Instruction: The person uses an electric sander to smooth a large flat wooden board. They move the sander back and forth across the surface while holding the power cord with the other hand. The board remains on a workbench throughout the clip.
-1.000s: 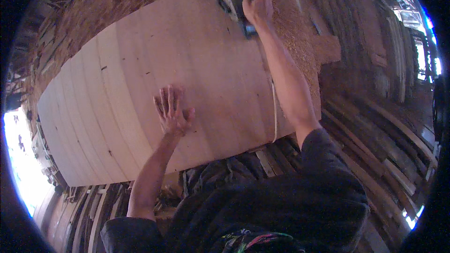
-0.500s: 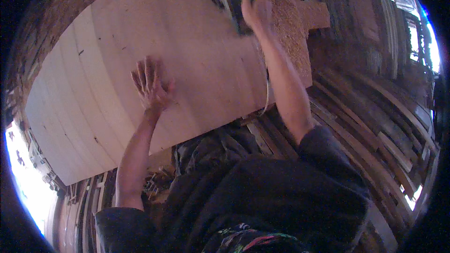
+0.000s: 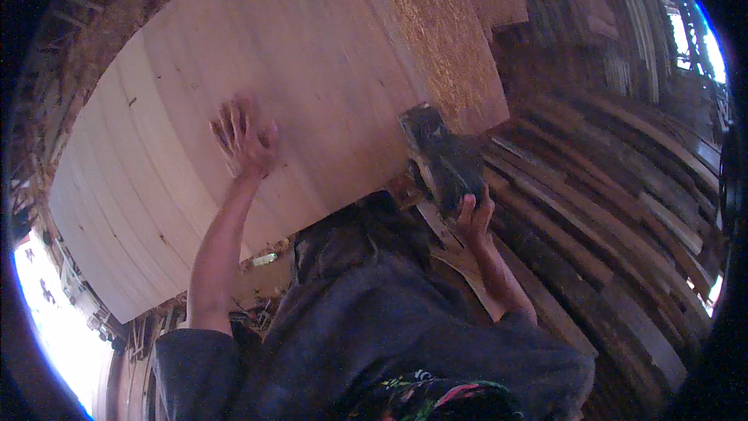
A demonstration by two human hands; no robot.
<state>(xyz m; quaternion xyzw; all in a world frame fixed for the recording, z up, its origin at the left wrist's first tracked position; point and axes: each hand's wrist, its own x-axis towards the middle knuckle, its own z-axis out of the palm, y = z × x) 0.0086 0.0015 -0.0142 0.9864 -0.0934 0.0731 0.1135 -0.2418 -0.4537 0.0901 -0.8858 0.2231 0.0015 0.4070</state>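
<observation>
At your far left a bright opening (image 3: 58, 343) shows beside the frame's dark rim; above it, loose scraps (image 3: 86, 47) litter the ground past the panel's far edge; the broad pale wooden panel (image 3: 312, 86) lies before you, filling the left and middle of the view; its long axis slants from the lower left up toward the upper right, while its faint seams run crosswise, from the far edge toward you.

Your left hand (image 3: 243, 144) rests palm down on the panel's middle, fingers spread wide and pointing away from you, with nothing in their grasp; your dark shirt (image 3: 335, 335) fills the lower middle, close to the panel's near edge.

Right of that, the dark handheld tool (image 3: 444, 157) sits at the panel's near right corner; its long axis tilts from upper left to lower right, its squared end pointing up and left over the wood, its other end reaching past the edge toward you; your right hand (image 3: 478, 217) has its fingers curled around that nearer end; you cannot tell from here whether the tool's underside touches the wood.

Beyond the panel's right end lies a strip of tan sawdust (image 3: 444, 39); farthest right, long boards (image 3: 592, 187) lie side by side.
</observation>
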